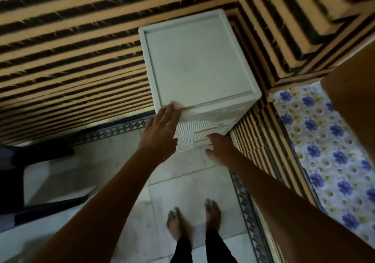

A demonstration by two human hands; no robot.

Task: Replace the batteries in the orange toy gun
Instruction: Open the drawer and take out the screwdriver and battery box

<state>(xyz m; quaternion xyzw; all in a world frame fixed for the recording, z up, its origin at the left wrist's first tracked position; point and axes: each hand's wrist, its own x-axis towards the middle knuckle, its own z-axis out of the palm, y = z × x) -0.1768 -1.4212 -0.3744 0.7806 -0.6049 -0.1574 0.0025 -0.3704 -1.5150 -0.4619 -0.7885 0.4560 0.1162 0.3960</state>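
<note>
A white plastic drawer cabinet (198, 63) stands on the floor against a striped wall, seen from above. Its ribbed front holds drawers with orange handle strips (206, 130). My left hand (161, 129) rests with straight fingers on the cabinet's front left top corner. My right hand (220, 148) reaches the lower drawers, its fingers at a drawer front; whether they grip a handle is hidden. No orange toy gun and no batteries are in view.
White tiled floor (182, 181) with a patterned border lies under my bare feet (192, 220). A bed with a blue-flowered sheet (328, 151) is at the right. A dark chair or stool (24, 181) stands at the left. Striped walls close in behind.
</note>
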